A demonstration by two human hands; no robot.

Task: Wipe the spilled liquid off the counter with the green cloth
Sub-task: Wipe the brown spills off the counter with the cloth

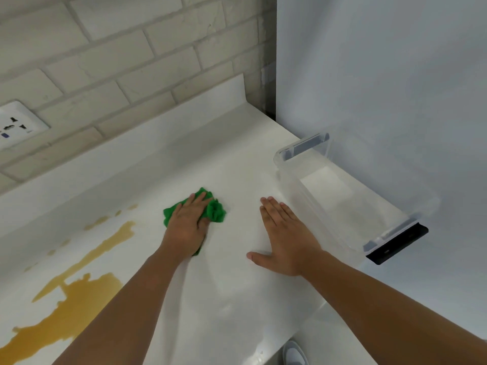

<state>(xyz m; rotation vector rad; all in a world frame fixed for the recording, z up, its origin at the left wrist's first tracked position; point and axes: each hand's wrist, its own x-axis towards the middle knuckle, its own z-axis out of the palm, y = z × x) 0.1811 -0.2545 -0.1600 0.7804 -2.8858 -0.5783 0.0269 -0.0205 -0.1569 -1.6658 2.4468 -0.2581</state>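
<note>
Your left hand [188, 225] presses flat on the bunched green cloth [216, 211] at mid-frame, fingers straight, its grip not curled round it. The cloth lies right of the yellow spill [79, 299] at lower left, apart from it. Your right hand [284, 239] rests flat on the worktop [232, 285].

the green cloth [216, 212] lay bunched and crumpled on the white surface [232, 291]. it was pressed under our left hand [187, 227], so only its edges showed around the hand. we saw the spilled liquid [79, 299], a yellow-brown puddle, lying to the left of the cloth and apart from it. the puddle was a wide pool near the front edge that narrowed into a streak running toward the back, with small drops scattered beside it.
</note>
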